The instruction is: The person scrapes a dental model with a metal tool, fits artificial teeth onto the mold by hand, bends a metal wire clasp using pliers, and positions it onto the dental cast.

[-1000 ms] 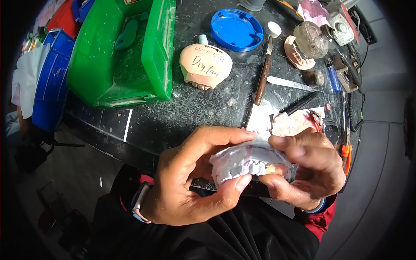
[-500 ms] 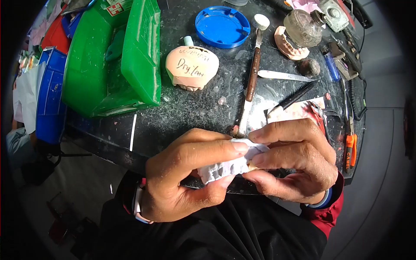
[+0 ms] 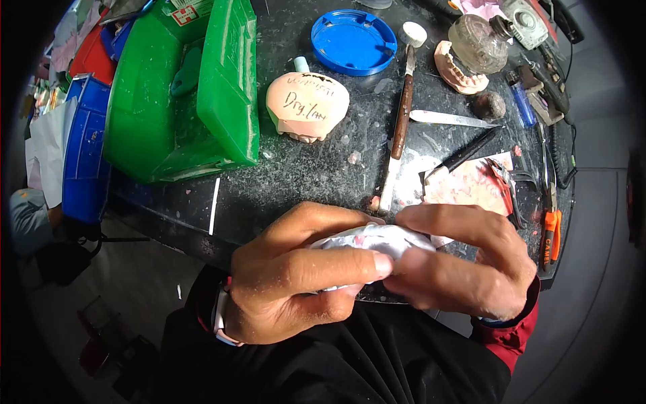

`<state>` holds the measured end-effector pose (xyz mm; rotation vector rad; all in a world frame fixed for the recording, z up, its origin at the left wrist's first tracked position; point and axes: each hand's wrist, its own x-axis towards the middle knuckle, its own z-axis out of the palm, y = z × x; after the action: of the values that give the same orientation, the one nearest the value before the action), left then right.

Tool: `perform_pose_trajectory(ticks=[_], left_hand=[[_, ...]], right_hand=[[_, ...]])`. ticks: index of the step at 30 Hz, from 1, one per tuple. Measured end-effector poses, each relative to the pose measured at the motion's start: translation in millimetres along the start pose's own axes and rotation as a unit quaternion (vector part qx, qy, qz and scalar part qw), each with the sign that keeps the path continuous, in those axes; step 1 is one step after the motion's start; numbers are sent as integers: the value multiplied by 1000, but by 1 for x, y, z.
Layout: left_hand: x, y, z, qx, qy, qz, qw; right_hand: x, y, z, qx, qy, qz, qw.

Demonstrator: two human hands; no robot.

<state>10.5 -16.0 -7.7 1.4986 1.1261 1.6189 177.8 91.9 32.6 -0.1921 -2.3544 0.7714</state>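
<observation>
My left hand is closed round a whitish, rough-surfaced piece that looks like a plaster dental cast, with a small pink mark on its upper side. My thumb and fingers cover its near side. At the cast's right end is my right hand, fingers bent and pressed against it, their tips blurred by motion. Just beyond the hands lies a wooden-handled knife, its pale blade towards me. A pink dental model with handwriting stands further back.
On the left stand a green bin and a blue bin. A blue lid, a horseshoe-shaped dental cast and a glass bottle are at the back. A scalpel handle, red-handled pliers and an orange-handled tool lie right.
The cast has turned in my hands, showing a broader, smoother upper side. My right fingers have shifted along its right end. The whole view has moved slightly.
</observation>
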Motion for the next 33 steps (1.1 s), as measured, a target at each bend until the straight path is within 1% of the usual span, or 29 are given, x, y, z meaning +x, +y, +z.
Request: perform_pose_trajectory(ticks=[3,6,9,13,18,19,22,25,28,31,33], left_hand=[[-2,-2,1,-4,16,9,1000],[-3,-3,2,-4,28,12,1000],[-4,-1,3,-2,34,0,999],[-5,-2,4,-4,45,-10,999],[-6,-2,6,-1,41,-3,999],[-6,-2,7,-3,44,-5,999],[-7,-7,9,14,48,29,998],[-8,-5,9,20,35,11,999],[-4,-13,4,136,-22,83,987],[-7,-9,11,33,67,40,996],[-6,-8,9,37,65,40,996]], right_hand=[[-4,3,3,9,30,-51,998],[-6,6,4,-37,24,-93,995],[-6,6,5,-86,27,-101,991],[-7,1,6,-117,26,-99,988],[-3,-3,2,-12,22,-35,999],[-3,-1,3,2,27,-28,999],[-3,10,8,36,51,-24,998],[-5,13,5,66,36,-5,997],[-7,12,6,62,25,3,998],[-5,7,11,48,34,6,998],[-4,4,11,24,21,9,999]])
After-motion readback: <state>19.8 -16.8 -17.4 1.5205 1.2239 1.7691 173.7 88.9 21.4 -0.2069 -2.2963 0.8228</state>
